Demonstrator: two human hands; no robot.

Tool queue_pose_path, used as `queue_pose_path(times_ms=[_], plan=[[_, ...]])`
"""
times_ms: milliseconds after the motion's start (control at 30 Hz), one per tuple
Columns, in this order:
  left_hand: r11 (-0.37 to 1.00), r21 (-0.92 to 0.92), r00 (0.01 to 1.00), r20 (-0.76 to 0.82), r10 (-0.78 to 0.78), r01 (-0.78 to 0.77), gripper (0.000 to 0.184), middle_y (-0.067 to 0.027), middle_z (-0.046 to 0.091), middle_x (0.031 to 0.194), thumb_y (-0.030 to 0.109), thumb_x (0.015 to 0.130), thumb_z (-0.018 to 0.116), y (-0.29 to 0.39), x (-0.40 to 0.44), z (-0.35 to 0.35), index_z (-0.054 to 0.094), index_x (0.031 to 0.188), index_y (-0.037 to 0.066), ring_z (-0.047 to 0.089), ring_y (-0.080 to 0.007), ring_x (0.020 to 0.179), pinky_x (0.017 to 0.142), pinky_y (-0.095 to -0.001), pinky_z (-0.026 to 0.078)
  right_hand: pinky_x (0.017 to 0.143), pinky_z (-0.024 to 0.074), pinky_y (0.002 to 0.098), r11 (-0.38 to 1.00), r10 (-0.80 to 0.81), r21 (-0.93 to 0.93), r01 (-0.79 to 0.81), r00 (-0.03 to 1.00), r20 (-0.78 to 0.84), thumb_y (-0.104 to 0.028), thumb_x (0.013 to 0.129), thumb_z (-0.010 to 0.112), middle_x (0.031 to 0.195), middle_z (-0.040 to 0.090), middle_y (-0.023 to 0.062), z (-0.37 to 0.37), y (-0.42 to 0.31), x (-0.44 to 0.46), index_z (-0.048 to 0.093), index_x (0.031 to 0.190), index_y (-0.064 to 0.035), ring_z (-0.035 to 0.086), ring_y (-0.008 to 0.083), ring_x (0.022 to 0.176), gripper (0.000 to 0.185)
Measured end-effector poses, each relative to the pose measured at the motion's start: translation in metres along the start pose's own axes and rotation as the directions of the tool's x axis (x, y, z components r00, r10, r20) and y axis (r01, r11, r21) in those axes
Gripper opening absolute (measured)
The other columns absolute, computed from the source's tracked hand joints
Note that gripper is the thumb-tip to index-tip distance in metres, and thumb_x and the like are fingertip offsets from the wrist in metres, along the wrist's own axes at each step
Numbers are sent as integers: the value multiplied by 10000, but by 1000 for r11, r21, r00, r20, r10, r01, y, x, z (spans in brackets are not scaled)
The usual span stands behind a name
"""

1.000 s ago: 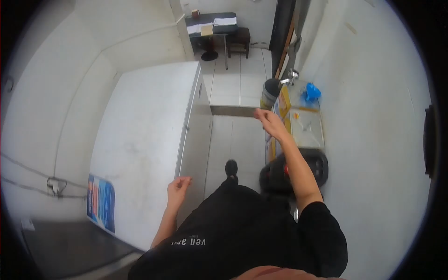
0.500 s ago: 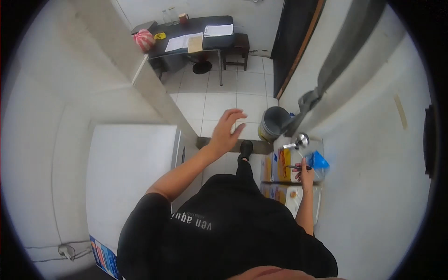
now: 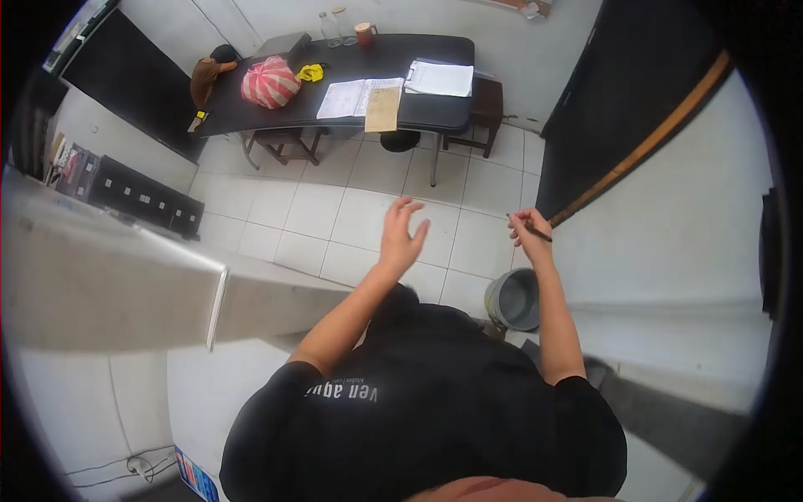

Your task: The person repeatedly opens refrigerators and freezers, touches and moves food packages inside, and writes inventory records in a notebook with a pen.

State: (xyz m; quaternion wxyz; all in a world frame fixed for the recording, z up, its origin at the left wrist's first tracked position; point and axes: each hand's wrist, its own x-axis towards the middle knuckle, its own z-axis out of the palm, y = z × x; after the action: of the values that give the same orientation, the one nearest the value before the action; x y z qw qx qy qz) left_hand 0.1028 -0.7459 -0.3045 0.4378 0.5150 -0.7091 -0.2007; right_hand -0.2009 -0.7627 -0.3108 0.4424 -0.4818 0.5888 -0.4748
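Note:
My left hand (image 3: 403, 236) is raised in front of me with its fingers apart and nothing in it. To the right, my right hand (image 3: 532, 232) is closed around a dark pen (image 3: 541, 235). Both hands are in the air above the white tiled floor (image 3: 351, 217). Below my right hand stands a grey bucket (image 3: 514, 299). Farther ahead is a black table (image 3: 335, 63) that bears an open notebook (image 3: 343, 99), a brown envelope (image 3: 383, 109), a clipboard with papers (image 3: 438, 79) and a red-and-white striped bag (image 3: 270, 82).
Stools (image 3: 487, 109) stand by the table. A wall edge (image 3: 219, 305) juts out at the left, above a white freezer (image 3: 209, 389). Dark doors (image 3: 585, 109) are at the right and far left. A yellow cloth (image 3: 310, 73), bottles and a mug (image 3: 365, 33) sit on the table.
The view has moved forward, so the table is nearer and larger. My right hand has left the boxes and blue item and rises with the pen. My left hand remains raised and open.

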Motion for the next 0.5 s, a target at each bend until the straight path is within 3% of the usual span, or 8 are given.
queue_pose_path(times_ms=[100, 167, 267, 333, 400, 433, 467, 500], plan=[[986, 153, 994, -97, -52, 66, 405, -152, 487, 1339, 197, 827, 730, -74, 46, 8, 572, 1190, 110, 429, -393, 1286, 1076, -553, 311, 450, 470, 219, 1000, 16, 8, -16, 1000, 0, -182, 877, 724, 693, 642, 47, 15, 17, 78, 590, 887, -17, 572, 86, 525, 213], [895, 390, 975, -124, -182, 217, 398, -147, 497, 1338, 222, 830, 733, -115, 76, 12, 580, 1184, 125, 403, -398, 1320, 1081, -591, 271, 427, 421, 226, 999, 26, 20, -25, 998, -54, -163, 862, 735, 655, 612, 32, 32, 37, 114, 568, 815, -43, 541, 75, 508, 210], [933, 348, 994, -78, -72, 95, 456, -168, 506, 1331, 234, 830, 737, -221, 122, 21, 563, 1227, 91, 374, -417, 1348, 1088, -557, 300, 402, 309, 252, 962, -195, -233, 144, 958, -211, -134, 859, 719, 540, 502, -13, 38, 102, 175, 487, 719, -93, 445, 52, 458, 274], [962, 274, 999, -29, 13, -5, 495, -197, 502, 1339, 202, 839, 717, -302, 167, 32, 540, 1274, 46, 390, -432, 1332, 1071, -539, 347, 400, 318, 248, 935, -272, -311, 173, 911, -310, -148, 867, 719, 531, 496, -13, 29, 193, 226, 488, 720, -92, 446, 54, 447, 279], [948, 316, 999, 31, 37, -45, 489, -198, 501, 1349, 174, 839, 703, -386, 228, 49, 539, 1281, 45, 405, -432, 1319, 1064, -540, 355, 399, 326, 244, 894, -355, -405, 191, 853, -382, -163, 876, 719, 522, 491, -14, 42, 213, 276, 490, 720, -92, 446, 57, 436, 285], [929, 365, 995, 93, 22, -55, 485, -198, 500, 1360, 146, 839, 689, -418, 246, 60, 538, 1288, 44, 420, -432, 1307, 1058, -540, 364, 396, 330, 235, 984, -97, -178, 21, 897, -430, -180, 881, 722, 536, 505, -6, 61, 199, 287, 497, 731, -91, 450, 59, 431, 284], [919, 391, 987, 161, -20, -45, 475, -189, 505, 1370, 103, 844, 650, -427, 277, 63, 533, 1300, 36, 442, -426, 1292, 1063, -524, 371, 393, 333, 226, 984, 180, 63, -169, 894, -411, -197, 886, 725, 550, 520, 1, 84, 186, 304, 504, 742, -90, 455, 61, 426, 285], [914, 400, 986, 166, -5, -63, 466, -183, 502, 1377, 99, 849, 636, -449, 304, 73, 531, 1298, 30, 432, -420, 1303, 1067, -517, 370, 393, 333, 226, 977, 210, 57, -204, 899, -384, -197, 886, 725, 550, 520, 1, 106, 183, 326, 504, 742, -90, 455, 61, 426, 285]])
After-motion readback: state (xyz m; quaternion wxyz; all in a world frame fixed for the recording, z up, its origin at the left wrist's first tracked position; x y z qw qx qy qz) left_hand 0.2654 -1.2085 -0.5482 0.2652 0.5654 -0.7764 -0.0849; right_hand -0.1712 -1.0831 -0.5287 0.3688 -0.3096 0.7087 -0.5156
